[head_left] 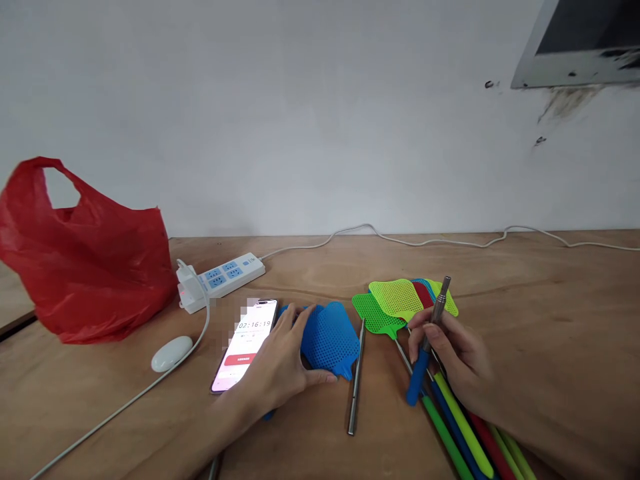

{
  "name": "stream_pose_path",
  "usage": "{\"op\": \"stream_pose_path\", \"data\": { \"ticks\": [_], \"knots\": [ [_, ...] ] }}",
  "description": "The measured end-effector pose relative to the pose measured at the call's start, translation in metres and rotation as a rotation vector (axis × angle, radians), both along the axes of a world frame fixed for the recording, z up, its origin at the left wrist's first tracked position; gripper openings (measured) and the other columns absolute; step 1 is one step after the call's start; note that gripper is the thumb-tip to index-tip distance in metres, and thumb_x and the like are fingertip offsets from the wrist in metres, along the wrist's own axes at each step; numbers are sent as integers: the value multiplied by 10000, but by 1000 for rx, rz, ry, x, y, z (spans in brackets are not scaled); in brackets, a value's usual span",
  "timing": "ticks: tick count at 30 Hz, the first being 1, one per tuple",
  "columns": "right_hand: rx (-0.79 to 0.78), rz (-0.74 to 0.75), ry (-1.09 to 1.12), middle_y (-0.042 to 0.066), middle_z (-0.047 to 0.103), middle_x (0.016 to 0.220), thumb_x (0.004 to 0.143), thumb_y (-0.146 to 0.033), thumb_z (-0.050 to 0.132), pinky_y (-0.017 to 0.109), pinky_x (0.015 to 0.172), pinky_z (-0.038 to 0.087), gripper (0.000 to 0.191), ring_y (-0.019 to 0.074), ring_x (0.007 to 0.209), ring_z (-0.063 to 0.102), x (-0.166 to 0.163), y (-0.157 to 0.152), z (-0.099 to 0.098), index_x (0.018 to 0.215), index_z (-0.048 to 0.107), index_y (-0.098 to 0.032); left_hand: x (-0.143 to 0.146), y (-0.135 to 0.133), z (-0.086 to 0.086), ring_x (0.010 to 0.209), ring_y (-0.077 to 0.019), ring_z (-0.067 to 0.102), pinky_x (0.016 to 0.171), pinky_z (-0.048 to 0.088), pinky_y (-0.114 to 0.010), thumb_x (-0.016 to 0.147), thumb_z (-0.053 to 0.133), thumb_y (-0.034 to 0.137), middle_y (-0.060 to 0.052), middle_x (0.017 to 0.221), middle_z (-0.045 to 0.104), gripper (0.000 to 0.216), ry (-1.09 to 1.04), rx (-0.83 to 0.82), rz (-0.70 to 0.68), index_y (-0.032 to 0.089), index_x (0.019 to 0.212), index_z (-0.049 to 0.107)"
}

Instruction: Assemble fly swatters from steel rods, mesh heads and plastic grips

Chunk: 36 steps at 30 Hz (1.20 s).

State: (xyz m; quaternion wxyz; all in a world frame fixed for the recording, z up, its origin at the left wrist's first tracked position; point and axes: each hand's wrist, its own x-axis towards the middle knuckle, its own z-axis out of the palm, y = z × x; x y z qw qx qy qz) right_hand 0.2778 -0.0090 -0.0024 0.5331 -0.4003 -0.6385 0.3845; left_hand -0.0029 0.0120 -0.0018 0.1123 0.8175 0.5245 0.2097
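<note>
My left hand [281,363] rests on the wooden table [550,313], fingers spread over the edge of a blue mesh swatter head [330,340], thumb beside it. My right hand [453,353] is closed on a telescopic metal rod with a blue grip [425,347], held tilted with its metal tip up. Under and beside that hand lies a bundle of fly swatters [400,300] with green, yellow, red and blue heads and coloured handles [465,433]. A loose metal rod [356,377] lies between my hands.
A phone [245,343] with a lit screen lies by my left hand. Further left are a white power strip [220,279], a white oval device [171,353] on a cable and a red plastic bag [85,260]. White cable [400,239] runs along the wall.
</note>
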Motion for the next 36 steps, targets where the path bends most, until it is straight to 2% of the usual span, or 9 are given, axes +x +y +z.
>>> {"op": "stream_pose_path", "data": {
  "ticks": [3, 8, 10, 12, 14, 16, 21, 27, 36],
  "knots": [
    [-106, 48, 27, -39, 615, 642, 993, -497, 464, 180, 397, 410, 299, 89, 443, 496, 1, 4, 2, 1085, 570, -233, 0, 0, 0, 1174, -390, 544, 932, 502, -532, 599, 902, 454, -155, 1305, 507, 939, -29, -24, -3, 209, 1388, 457],
    [-259, 81, 62, -39, 617, 645, 976, -540, 465, 207, 394, 403, 423, 105, 435, 486, -2, 9, 6, 1254, 513, -224, -2, -2, 4, 1048, -337, 636, 816, 535, -442, 785, 765, 399, -97, 1164, 654, 570, -184, -89, 6, 234, 1272, 521],
    [-298, 65, 69, -66, 559, 537, 972, -541, 466, 207, 377, 352, 503, 102, 389, 419, -5, 9, 8, 1336, 480, -194, -2, -4, 7, 935, -297, 667, 728, 537, -386, 856, 681, 418, -74, 1074, 679, 432, -305, -131, 29, 233, 1221, 542],
    [-321, 76, 53, -99, 470, 428, 971, -518, 480, 208, 396, 324, 561, 94, 360, 350, -6, 9, 11, 1389, 459, -145, -1, -4, 9, 713, -219, 661, 601, 519, -321, 903, 612, 449, -39, 935, 671, 371, -477, -199, 26, 222, 1188, 539],
    [-356, 139, 2, -114, 422, 370, 965, -494, 502, 212, 422, 321, 585, 86, 344, 327, -5, 10, 14, 1396, 475, -99, 0, -4, 12, 523, -154, 582, 490, 474, -266, 925, 575, 474, 23, 736, 615, 381, -652, -297, 14, 204, 1185, 507],
    [-422, 231, -72, -109, 437, 359, 953, -487, 520, 215, 418, 311, 595, 81, 323, 338, -2, 10, 16, 1387, 501, -81, 1, -4, 14, 453, -132, 530, 434, 438, -231, 929, 572, 483, 76, 597, 531, 402, -767, -370, 7, 190, 1188, 478],
    [-536, 424, -186, -104, 471, 372, 903, -485, 587, 207, 386, 293, 583, 84, 298, 396, 6, 8, 12, 1347, 561, -109, 4, -8, 17, 463, -117, 534, 432, 444, -204, 923, 604, 461, 88, 587, 538, 419, -848, -395, 4, 186, 1202, 454],
    [-488, 411, -233, -95, 507, 433, 852, -460, 663, 194, 381, 282, 483, 78, 330, 454, 9, 3, 0, 1225, 652, -153, 5, -7, 15, 435, -108, 509, 414, 420, -192, 913, 613, 477, 86, 545, 549, 411, -953, -481, -2, 179, 1147, 454],
    [-462, 366, -186, -117, 435, 507, 821, -400, 703, 193, 359, 319, 424, 67, 343, 448, 10, 2, -6, 1183, 677, -179, 4, -3, 1, 435, -99, 521, 380, 395, -187, 860, 692, 480, 71, 616, 566, 430, -1124, -590, 4, 187, 1105, 494]
  ]
}}
